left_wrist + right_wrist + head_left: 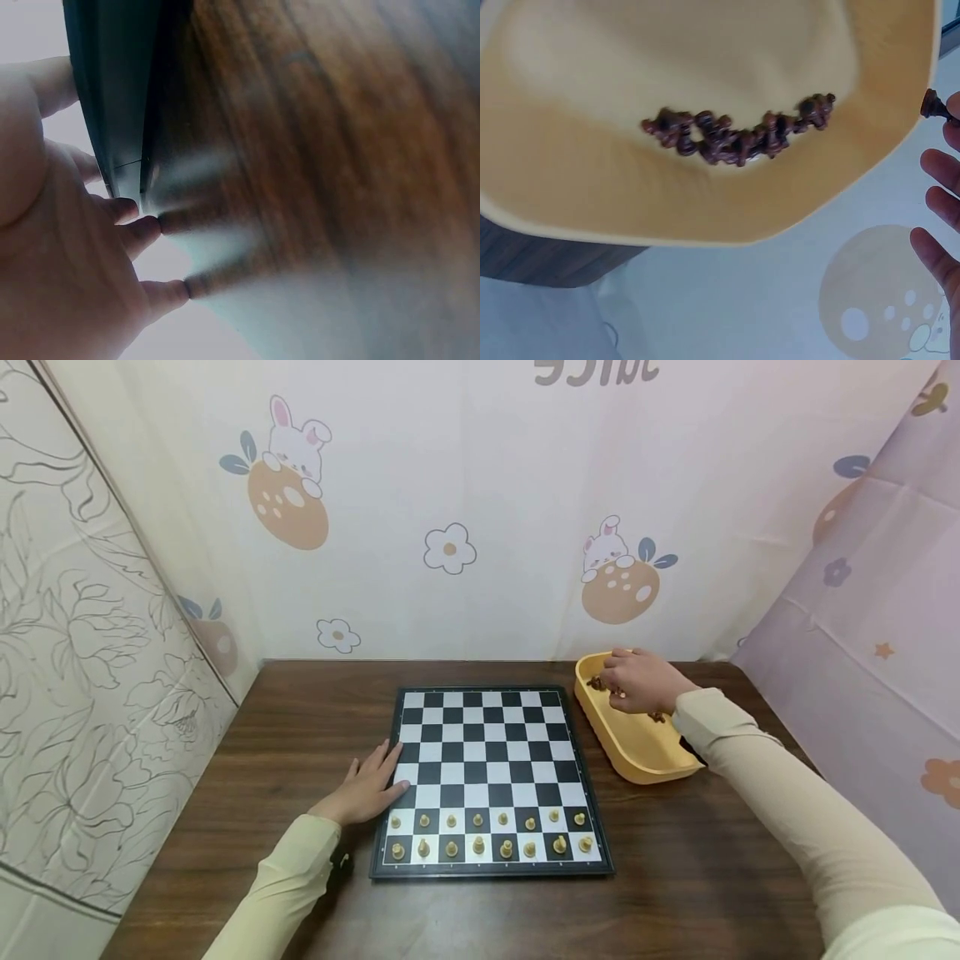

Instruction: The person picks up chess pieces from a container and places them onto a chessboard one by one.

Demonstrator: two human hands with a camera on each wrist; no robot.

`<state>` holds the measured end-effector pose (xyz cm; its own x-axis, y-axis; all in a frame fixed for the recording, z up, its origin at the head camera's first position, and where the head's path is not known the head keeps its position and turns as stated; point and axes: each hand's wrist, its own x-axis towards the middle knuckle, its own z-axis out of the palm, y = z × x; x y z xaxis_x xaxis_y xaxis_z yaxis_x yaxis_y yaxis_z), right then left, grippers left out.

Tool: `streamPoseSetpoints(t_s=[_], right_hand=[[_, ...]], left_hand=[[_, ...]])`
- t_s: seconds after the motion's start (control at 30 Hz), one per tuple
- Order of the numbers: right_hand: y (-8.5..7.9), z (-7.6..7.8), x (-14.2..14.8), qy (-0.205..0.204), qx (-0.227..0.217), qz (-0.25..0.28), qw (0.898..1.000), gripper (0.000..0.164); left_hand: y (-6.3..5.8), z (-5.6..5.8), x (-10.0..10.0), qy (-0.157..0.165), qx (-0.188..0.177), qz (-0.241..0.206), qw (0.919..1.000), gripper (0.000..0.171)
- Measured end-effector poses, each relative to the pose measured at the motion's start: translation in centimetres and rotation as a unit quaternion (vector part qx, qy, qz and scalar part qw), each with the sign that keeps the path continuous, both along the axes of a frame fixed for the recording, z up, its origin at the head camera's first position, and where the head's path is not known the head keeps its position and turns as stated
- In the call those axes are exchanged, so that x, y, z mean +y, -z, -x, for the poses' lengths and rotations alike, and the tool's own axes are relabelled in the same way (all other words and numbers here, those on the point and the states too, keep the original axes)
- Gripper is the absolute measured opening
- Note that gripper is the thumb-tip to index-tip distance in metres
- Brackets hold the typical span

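A black-and-white chessboard [480,774] lies on the table, with light gold chess pieces [478,843] standing in two rows along its near side. My left hand [365,791] rests at the board's left edge, its fingers stretched out; the left wrist view shows the fingertips along the dark board rim [120,90]. Over the far end of a yellow tray [637,767] is my right hand [640,682]. Between its thumb and finger it pinches a dark brown chess piece [933,104], seen at the right wrist view's edge. Several more brown pieces [739,139] lie jumbled inside the tray.
The dark wooden table [315,710] extends around the board. Behind it hangs a pale curtain [510,468] printed with rabbits and flowers. More printed cloth hangs at the left and right. The tray's raised wall stands just right of the board.
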<state>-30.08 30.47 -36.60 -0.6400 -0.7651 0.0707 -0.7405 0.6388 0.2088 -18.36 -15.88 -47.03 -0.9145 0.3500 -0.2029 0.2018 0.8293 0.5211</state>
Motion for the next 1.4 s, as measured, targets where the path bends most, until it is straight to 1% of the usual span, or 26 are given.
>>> streamPoseSetpoints(t_s=[0.2, 0.33, 0.5, 0.6, 0.8, 0.9, 1.13, 1.4], right_hand=[[0.0, 0.4, -1.5, -0.001, 0.002, 0.009, 1.0, 0.014], [0.3, 0.8, -2.5, 0.003, 0.004, -0.008, 1.0, 0.014], [0.2, 1.0, -4.2, 0.023, -0.013, -0.023, 0.999, 0.008], [0.1, 1.0, -5.3, 0.036, -0.025, -0.03, 0.999, 0.008], [0.0, 1.2, -7.4, 0.034, -0.025, -0.036, 0.998, 0.008], [0.4, 1.4, -8.0, 0.035, -0.026, -0.035, 0.998, 0.011], [1.9, 2.0, -8.9, 0.055, -0.026, -0.032, 0.998, 0.013], [3.2, 2.6, -9.5, 0.034, -0.019, -0.019, 0.999, 0.012]], left_hand=[[-0.1, 0.0, 0.0, 0.0, -0.002, -0.001, 1.0, 0.07], [-0.2, 0.0, 0.0, 0.001, -0.006, -0.001, 1.0, 0.071], [0.0, 0.1, 0.0, 0.001, -0.004, -0.003, 1.0, 0.072], [0.2, 0.1, 0.0, 0.001, -0.003, 0.002, 1.0, 0.072], [0.1, 0.0, 0.1, -0.003, -0.002, 0.002, 1.0, 0.072], [0.0, -0.1, 0.2, -0.003, -0.001, 0.005, 1.0, 0.071], [0.1, -0.3, 0.3, -0.005, 0.003, 0.001, 1.0, 0.07], [0.3, -0.4, 0.2, -0.007, 0.005, -0.007, 0.9999, 0.069]])
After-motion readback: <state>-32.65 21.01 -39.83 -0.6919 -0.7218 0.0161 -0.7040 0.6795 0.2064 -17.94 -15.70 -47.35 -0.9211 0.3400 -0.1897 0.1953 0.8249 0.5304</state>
